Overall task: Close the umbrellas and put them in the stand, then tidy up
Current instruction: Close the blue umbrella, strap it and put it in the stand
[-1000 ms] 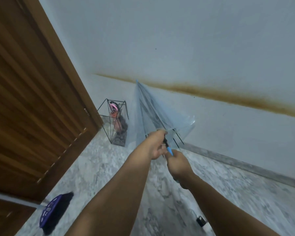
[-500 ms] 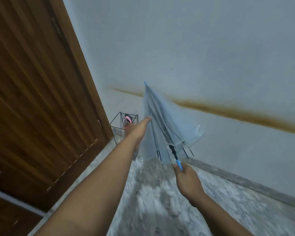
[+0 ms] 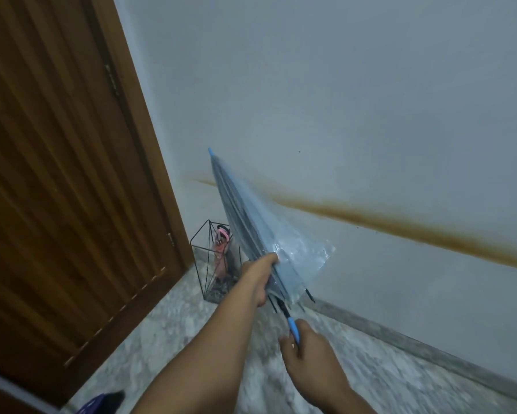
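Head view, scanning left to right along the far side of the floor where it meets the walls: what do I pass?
Wooden door → wire umbrella stand holding a pink umbrella → left hand gripping the clear umbrella → grey skirting board.

The left hand (image 3: 258, 274) is gripping the folded canopy of the clear umbrella (image 3: 251, 231), tip angling up toward the wall (image 3: 340, 100); the right hand (image 3: 303, 345) is holding its blue handle (image 3: 294, 329). The wire stand (image 3: 209, 264) is holding what looks like a pink umbrella (image 3: 222, 249).

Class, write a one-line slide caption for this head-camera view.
Left hand gathers a folded clear umbrella; right hand grips its blue handle, wire stand beyond.
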